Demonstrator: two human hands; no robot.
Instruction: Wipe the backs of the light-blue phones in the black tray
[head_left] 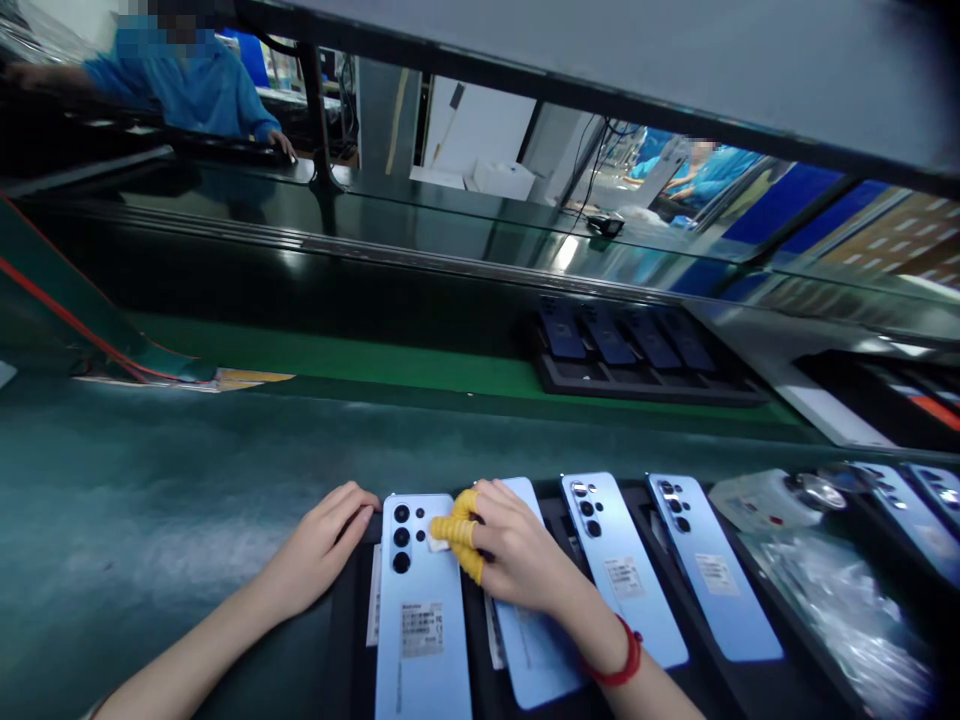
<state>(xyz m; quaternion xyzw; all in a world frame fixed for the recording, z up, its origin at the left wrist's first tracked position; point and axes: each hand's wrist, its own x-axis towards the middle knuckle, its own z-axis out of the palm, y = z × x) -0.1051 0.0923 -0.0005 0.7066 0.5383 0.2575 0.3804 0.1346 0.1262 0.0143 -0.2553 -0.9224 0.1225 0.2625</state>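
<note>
Light-blue phones lie back side up in a black tray [352,620]. My left hand [322,545] rests beside the top left corner of the nearest phone [424,570], its thumb and fingers slightly apart and nothing visibly held. Yellow finger covers sheathe several fingertips of my right hand [510,545]. Those fingers are closed on a small white cloth [438,543], pressed to the phone's back beside the camera lenses. Partly under my right hand is a second phone [536,660]. Two more phones, one of them [626,570] with a white label, lie to its right.
Behind, a black tray [652,390] with several dark phones stands on a green strip [375,360]. A white bottle with a metal top [772,500] and clear plastic bags [847,620] lie right. A shelf [600,60] hangs overhead. Co-workers in blue [187,90] sit beyond.
</note>
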